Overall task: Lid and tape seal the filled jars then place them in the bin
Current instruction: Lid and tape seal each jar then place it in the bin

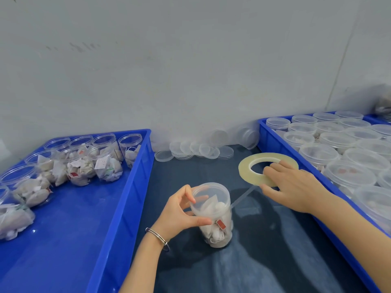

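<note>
Hands (179, 210) hold jar (213, 216); tape strand (243, 196) barely visible.

A clear lidded jar (213, 214) of tea bags stands upright at centre. A strip of tape (243, 196) is stretched from its rim toward 2 o'clock to the flat tape roll (245, 168). The blue bin (273, 132) of sealed jars is seen at 3 o'clock.
</note>
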Action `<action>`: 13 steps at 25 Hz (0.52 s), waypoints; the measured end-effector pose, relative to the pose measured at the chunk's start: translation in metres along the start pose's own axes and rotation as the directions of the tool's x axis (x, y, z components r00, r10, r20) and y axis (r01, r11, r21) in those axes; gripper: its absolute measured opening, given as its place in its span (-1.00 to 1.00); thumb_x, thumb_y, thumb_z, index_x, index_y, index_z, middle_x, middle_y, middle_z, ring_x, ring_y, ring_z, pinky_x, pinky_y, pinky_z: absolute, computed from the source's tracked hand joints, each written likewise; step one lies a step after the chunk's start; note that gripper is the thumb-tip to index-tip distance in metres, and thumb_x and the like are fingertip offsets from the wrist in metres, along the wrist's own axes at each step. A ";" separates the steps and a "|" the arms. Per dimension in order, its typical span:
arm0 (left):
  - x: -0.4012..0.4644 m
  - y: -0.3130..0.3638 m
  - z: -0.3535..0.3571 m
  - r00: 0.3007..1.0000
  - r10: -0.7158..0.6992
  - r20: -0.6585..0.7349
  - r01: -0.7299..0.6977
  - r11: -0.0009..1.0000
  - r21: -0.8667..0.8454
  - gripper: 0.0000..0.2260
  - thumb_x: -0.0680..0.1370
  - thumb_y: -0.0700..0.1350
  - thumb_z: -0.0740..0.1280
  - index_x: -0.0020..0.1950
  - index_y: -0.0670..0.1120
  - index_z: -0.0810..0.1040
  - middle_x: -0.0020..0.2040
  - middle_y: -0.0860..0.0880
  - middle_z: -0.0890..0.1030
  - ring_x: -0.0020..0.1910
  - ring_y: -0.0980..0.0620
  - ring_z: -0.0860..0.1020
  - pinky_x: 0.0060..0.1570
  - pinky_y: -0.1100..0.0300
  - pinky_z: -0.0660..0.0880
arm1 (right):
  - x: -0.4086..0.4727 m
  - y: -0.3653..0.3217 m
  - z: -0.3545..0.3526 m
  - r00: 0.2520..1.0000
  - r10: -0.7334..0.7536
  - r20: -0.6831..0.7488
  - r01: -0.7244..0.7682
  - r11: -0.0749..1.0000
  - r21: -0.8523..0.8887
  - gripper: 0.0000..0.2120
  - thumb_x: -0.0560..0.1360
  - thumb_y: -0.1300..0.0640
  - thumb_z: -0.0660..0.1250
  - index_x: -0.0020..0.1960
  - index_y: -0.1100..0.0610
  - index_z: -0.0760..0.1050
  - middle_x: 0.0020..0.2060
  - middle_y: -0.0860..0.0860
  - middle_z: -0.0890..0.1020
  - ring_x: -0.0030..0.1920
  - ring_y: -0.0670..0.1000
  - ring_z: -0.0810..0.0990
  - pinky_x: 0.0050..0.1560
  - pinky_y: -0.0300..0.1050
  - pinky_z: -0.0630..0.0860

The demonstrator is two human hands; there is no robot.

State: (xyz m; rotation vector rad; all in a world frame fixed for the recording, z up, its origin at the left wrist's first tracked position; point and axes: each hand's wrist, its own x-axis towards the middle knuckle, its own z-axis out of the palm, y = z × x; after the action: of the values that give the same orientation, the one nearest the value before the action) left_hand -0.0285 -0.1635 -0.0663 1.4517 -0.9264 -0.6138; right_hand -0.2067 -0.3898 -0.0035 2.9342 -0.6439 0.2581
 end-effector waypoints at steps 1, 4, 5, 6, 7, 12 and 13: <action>0.000 0.000 -0.001 1.000 0.000 0.009 0.000 1.000 -0.004 -0.52 0.23 -0.45 0.54 -0.19 -0.16 0.27 0.12 -0.02 0.62 0.17 0.04 0.59 -0.09 0.23 0.56 | 0.005 -0.002 0.003 1.000 0.005 -0.010 -0.005 1.000 -0.004 -0.72 0.50 -0.19 -0.02 -0.14 0.01 0.24 -0.24 -0.12 0.32 -0.12 -0.09 0.30 -0.38 -0.23 0.20; 0.002 -0.001 -0.002 0.998 0.004 0.063 -0.005 1.000 0.021 -0.52 0.23 -0.45 0.55 -0.20 -0.15 0.27 0.06 0.08 0.65 0.14 0.10 0.60 -0.12 0.26 0.55 | 0.018 -0.011 0.012 0.999 0.033 -0.016 -0.033 0.999 0.008 -0.72 0.53 -0.19 0.02 -0.11 0.02 0.28 -0.17 -0.13 0.36 -0.08 -0.08 0.29 -0.28 -0.17 0.26; 0.002 0.000 -0.002 0.997 0.003 0.082 -0.005 1.000 0.029 -0.52 0.23 -0.44 0.55 -0.20 -0.15 0.27 0.06 0.11 0.65 0.13 0.11 0.60 -0.12 0.26 0.55 | 0.022 -0.015 0.014 0.999 0.037 -0.016 -0.037 0.999 0.028 -0.72 0.54 -0.18 0.03 -0.10 0.03 0.30 -0.15 -0.12 0.38 -0.07 -0.07 0.29 -0.27 -0.15 0.27; 0.002 0.001 -0.002 0.995 0.000 0.101 -0.003 0.999 0.035 -0.52 0.23 -0.44 0.55 -0.20 -0.15 0.27 0.07 0.12 0.65 0.14 0.12 0.59 -0.11 0.25 0.55 | 0.026 -0.020 0.015 0.999 0.037 -0.016 -0.036 0.998 0.046 -0.71 0.54 -0.17 0.04 -0.09 0.04 0.31 -0.14 -0.11 0.38 -0.06 -0.07 0.29 -0.25 -0.14 0.27; 0.003 0.002 -0.003 0.993 -0.005 0.118 0.001 0.999 0.038 -0.52 0.24 -0.43 0.56 -0.20 -0.15 0.27 0.08 0.11 0.64 0.15 0.11 0.59 -0.10 0.24 0.55 | 0.029 -0.025 0.016 0.999 0.031 -0.016 -0.030 0.998 0.061 -0.71 0.54 -0.17 0.04 -0.08 0.05 0.33 -0.13 -0.11 0.38 -0.06 -0.07 0.29 -0.23 -0.14 0.28; 0.003 0.009 -0.005 0.979 -0.060 0.197 0.050 0.997 0.052 -0.53 0.30 -0.40 0.54 -0.11 -0.15 0.26 0.09 0.07 0.62 0.24 0.06 0.54 -0.01 0.20 0.53 | 0.042 -0.052 0.018 0.999 -0.015 0.046 0.008 0.989 0.147 -0.69 0.59 -0.15 0.03 -0.04 0.08 0.34 -0.09 -0.09 0.35 -0.03 -0.07 0.24 -0.12 -0.06 0.32; 0.004 0.010 -0.005 0.976 -0.074 0.206 0.065 0.997 0.052 -0.52 0.31 -0.41 0.52 -0.05 -0.15 0.26 0.09 0.05 0.61 0.24 0.05 0.53 0.01 0.20 0.53 | 0.043 -0.055 0.018 0.999 -0.019 0.049 0.011 0.987 0.162 -0.69 0.59 -0.15 0.03 -0.02 0.08 0.34 -0.08 -0.09 0.35 -0.03 -0.07 0.23 -0.10 -0.05 0.34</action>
State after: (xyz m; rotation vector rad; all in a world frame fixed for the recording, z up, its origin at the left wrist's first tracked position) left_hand -0.0241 -0.1628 -0.0553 1.4847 -1.0607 -0.8127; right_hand -0.1427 -0.3605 -0.0179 3.1089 -0.6360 0.2469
